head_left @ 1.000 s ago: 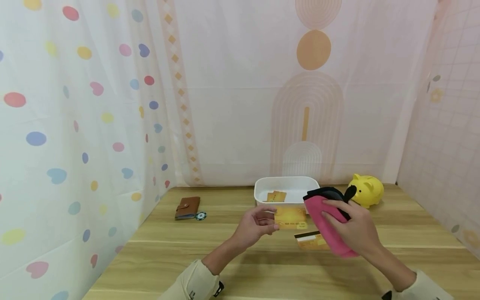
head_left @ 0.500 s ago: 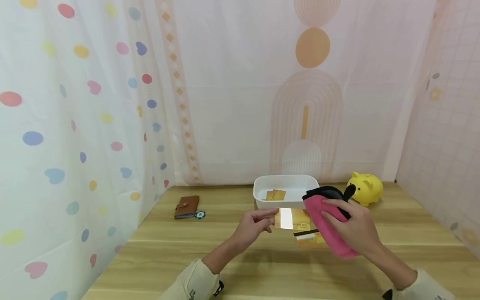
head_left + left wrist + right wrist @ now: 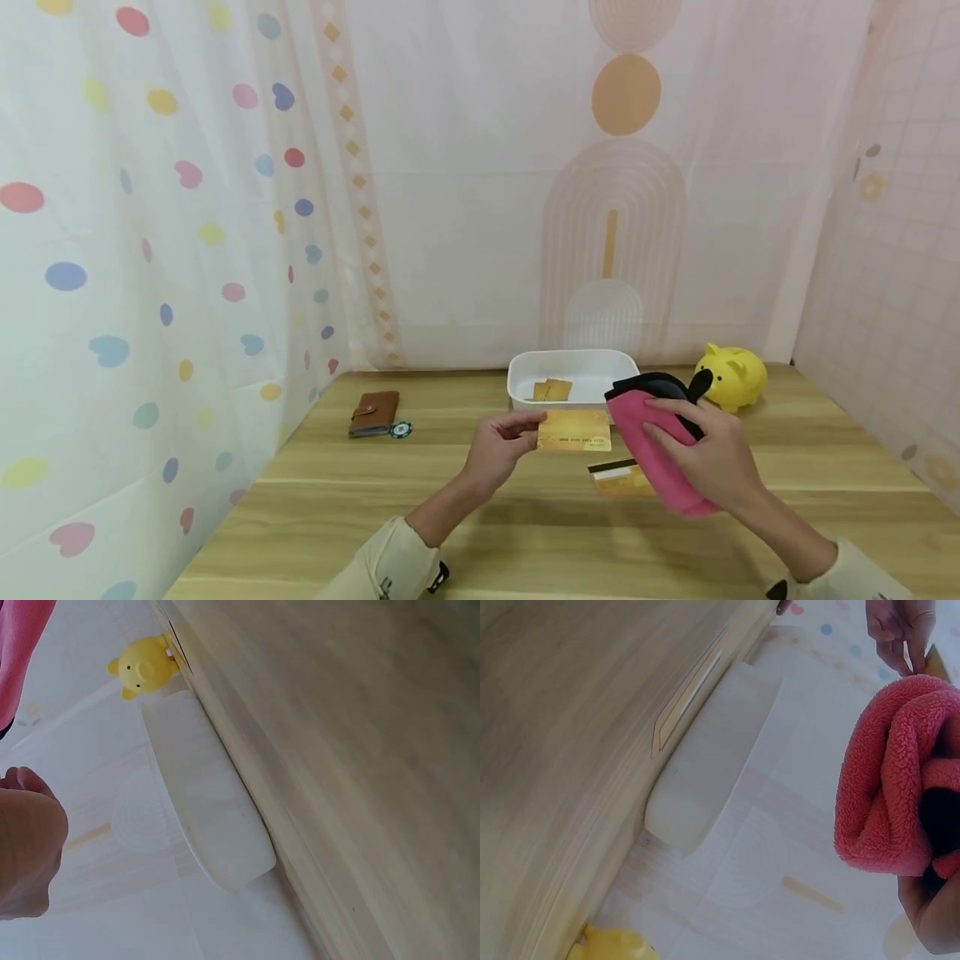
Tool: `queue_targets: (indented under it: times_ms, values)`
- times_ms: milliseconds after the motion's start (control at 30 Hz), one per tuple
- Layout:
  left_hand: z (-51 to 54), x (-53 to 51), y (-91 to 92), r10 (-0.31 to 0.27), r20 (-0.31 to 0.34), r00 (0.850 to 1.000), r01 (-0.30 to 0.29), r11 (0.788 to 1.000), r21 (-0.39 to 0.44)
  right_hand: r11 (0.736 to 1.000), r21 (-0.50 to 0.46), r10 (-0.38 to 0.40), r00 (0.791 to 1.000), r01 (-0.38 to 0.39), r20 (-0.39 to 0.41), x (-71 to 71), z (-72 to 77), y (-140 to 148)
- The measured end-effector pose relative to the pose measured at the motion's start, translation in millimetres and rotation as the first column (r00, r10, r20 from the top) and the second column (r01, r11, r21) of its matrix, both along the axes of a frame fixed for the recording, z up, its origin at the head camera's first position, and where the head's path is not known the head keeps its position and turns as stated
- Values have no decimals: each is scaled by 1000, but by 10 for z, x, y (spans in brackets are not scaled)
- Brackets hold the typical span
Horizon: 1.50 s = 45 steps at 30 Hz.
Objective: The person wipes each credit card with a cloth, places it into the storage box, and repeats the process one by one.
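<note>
My left hand (image 3: 497, 454) pinches a gold card (image 3: 574, 430) by its left edge, above the table and in front of the white tray. My right hand (image 3: 712, 454) grips a folded pink cloth (image 3: 660, 454) with a black part (image 3: 660, 388) at its top, just right of the card. Below them a second gold card (image 3: 621, 478) with a black and a white stripe lies on the table, partly covered by the cloth. In the right wrist view the fluffy cloth (image 3: 877, 787) hides most of the right hand.
The white tray (image 3: 626, 367) at the back holds small gold cards (image 3: 552, 390). A yellow piggy bank (image 3: 735, 379) stands right of it. On the left lie a brown wallet (image 3: 377, 412) and a poker chip (image 3: 401, 430). Patterned curtains border the wooden table (image 3: 315, 500).
The card in my left hand has been turned, its glare is gone, and it has shifted slightly left and up since half a second ago. My right hand and the cloth have hardly moved.
</note>
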<state>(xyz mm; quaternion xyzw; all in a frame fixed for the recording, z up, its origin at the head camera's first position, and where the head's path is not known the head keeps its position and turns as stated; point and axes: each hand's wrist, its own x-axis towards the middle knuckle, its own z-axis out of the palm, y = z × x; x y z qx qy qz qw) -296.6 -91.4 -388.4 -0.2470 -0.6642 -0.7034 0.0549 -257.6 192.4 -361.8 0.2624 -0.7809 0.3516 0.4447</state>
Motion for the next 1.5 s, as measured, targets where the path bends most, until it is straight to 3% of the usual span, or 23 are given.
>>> queue_targets:
  times_ms: [167,333,467,600,900,1133,1367,1500]
  values:
    - [9,1,24,75,39,996,-76,997,8,1000,0,2,1000,-2,4,10,10,-5]
    - [9,3,33,53,20,998,-54,998,22,1000,4,-6,1000,6,12,21,21,-14]
    - [-9,-4,36,51,-21,998,-51,999,-15,1000,-1,-4,1000,4,12,38,22,-19]
    - [-25,-4,38,60,10,998,-59,998,-26,1000,-13,4,1000,-4,12,52,16,-25]
    - [6,16,69,33,136,990,-41,998,57,997,-56,50,997,-53,-57,46,37,-29]
    - [21,31,71,5,159,987,-10,999,33,997,-37,72,996,-73,-44,51,42,-72]
    - [32,56,59,-39,161,986,38,999,15,994,-19,110,989,-112,-100,31,28,-176]
    - [26,70,60,-64,156,986,64,998,8,990,-15,137,986,-139,-93,13,22,-232]
